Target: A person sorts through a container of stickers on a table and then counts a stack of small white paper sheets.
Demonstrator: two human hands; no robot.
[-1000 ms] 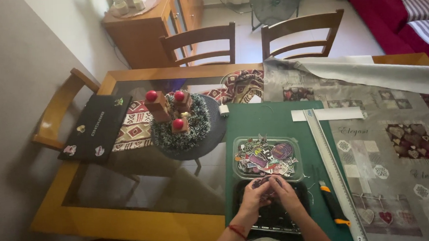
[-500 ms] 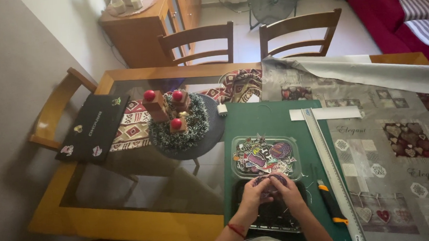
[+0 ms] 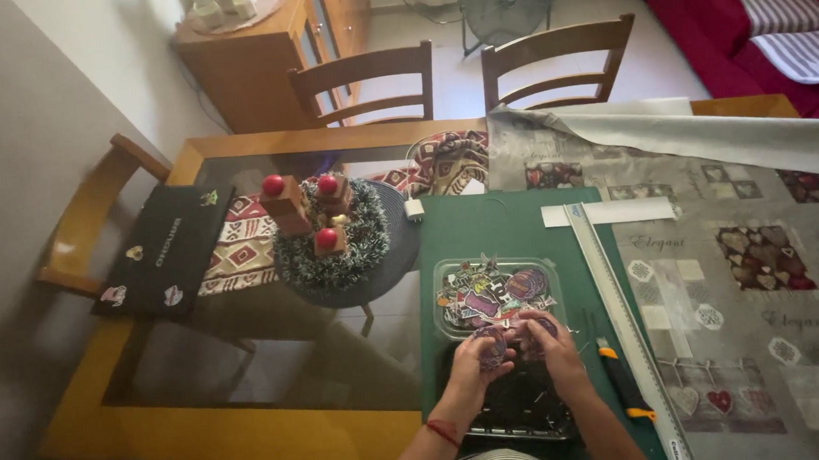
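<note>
My left hand and my right hand are close together over a dark tray on a green cutting mat. The left hand holds a small round purple sticker. My right hand pinches another small sticker next to it; which piece it grips is hard to tell. Just beyond my fingers sits a clear plastic tray filled with several colourful stickers.
A long metal ruler and an orange-and-black utility knife lie right of my hands. A wreath centrepiece with red balls and a black laptop sit on the glass table. Patterned cloth covers the right side; chairs stand beyond.
My hands have stayed over the dark tray, fingers shifting slightly on the stickers. The view has drifted a little; nothing else moved.
</note>
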